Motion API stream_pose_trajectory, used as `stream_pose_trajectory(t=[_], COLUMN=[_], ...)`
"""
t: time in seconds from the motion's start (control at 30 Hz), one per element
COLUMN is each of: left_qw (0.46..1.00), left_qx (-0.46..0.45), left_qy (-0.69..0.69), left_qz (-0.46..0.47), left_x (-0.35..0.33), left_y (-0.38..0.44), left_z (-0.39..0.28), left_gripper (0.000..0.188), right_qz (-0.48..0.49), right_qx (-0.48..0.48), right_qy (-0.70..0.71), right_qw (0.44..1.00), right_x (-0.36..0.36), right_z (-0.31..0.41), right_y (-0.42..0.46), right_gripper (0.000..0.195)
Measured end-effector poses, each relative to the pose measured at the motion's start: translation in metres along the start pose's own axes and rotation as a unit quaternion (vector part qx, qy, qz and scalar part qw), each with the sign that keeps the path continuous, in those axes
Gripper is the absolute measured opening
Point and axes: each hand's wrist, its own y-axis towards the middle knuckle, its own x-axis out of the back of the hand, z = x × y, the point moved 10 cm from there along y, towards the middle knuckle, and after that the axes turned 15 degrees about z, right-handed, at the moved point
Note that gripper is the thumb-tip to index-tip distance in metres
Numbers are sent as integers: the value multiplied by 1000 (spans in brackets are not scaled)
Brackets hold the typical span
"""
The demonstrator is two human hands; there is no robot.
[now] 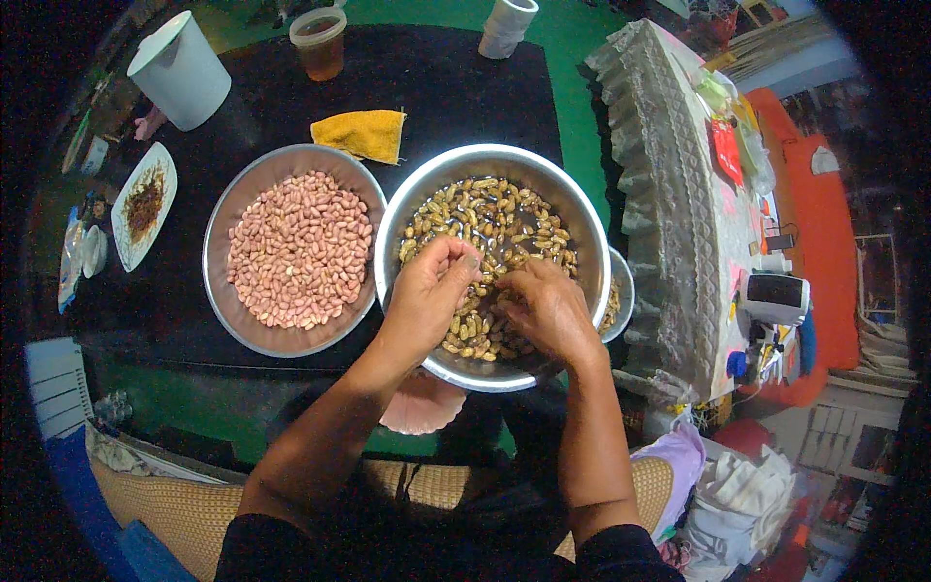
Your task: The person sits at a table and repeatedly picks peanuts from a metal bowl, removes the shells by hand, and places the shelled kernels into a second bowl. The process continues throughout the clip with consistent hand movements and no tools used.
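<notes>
A steel basin (598,291) holds unshelled peanuts (473,196) in dark liquid. Above its left side is my left hand (436,284), thumb and index finger pinched together; whether something small is between them cannot be told. My right hand (545,302) reaches down over the middle of the basin with its fingers curled, their tips partly hidden among the peanuts. A second metal basin (218,305) stands against the first on the left, with shelled pink peanuts (298,247) in it. Behind the rims lies a folded yellow cloth (360,134). A smaller bowl (627,291) with peanut shells or pods is partly hidden at the right.
On the black table (436,80) stand a white bin (182,73), a plastic tub of brown liquid (320,47), a white roll or cup (508,29) and a plate with brown bits (145,207). A pink scalloped dish (422,407) sits below the basin. A lace-covered table (654,218) is at right.
</notes>
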Motion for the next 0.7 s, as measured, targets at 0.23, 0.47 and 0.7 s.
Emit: stream_pose_trajectory(t=[0.23, 0.47, 0.7], left_qw=[1000, 999, 993], left_qx=[23, 42, 54], left_qy=[13, 11, -104], left_qz=[-7, -17, 27], left_x=[-1, -1, -18], left_y=[-1, -3, -4], left_z=[0, 2, 10], left_gripper=[15, 13, 8], right_qz=[58, -26, -90], right_qx=[-39, 37, 75], right_qy=[-60, 236, 298], right_qw=[996, 971, 947], right_x=[-26, 10, 26], right_z=[-2, 0, 9], right_y=[-2, -4, -9], right_gripper=[18, 18, 17])
